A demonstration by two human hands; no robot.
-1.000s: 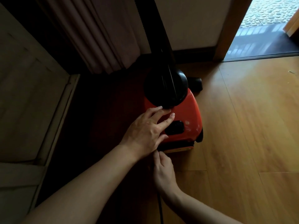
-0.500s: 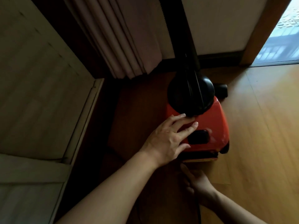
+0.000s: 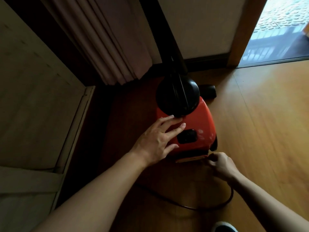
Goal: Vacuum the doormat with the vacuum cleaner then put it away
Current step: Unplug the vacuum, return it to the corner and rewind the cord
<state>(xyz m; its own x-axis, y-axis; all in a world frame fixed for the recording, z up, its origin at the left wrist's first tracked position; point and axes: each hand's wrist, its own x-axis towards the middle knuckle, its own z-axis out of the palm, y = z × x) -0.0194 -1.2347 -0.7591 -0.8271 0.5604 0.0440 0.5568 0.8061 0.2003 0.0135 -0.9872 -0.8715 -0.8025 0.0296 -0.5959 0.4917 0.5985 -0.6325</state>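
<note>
A red vacuum cleaner (image 3: 199,124) with a black round top (image 3: 178,97) stands on the wooden floor near the wall. Its black hose (image 3: 168,47) rises up and away. My left hand (image 3: 157,141) lies flat on the red body, fingers spread, beside a black button (image 3: 187,136). My right hand (image 3: 220,164) is closed at the vacuum's rear lower edge, pinching the black power cord (image 3: 209,207), which loops over the floor below. The doormat (image 3: 282,15) shows as a textured surface beyond the doorway at the upper right.
A pale cabinet (image 3: 33,106) fills the left side. A pleated curtain (image 3: 107,41) hangs behind the vacuum. A wooden door frame (image 3: 242,30) edges the doorway. A black nozzle (image 3: 208,91) lies by the vacuum. A shoe tip (image 3: 224,227) shows at the bottom.
My right hand has moved right to the vacuum's rear corner and closed on the cord, which now lies in a loop on the floor. My left hand stays on the red body.
</note>
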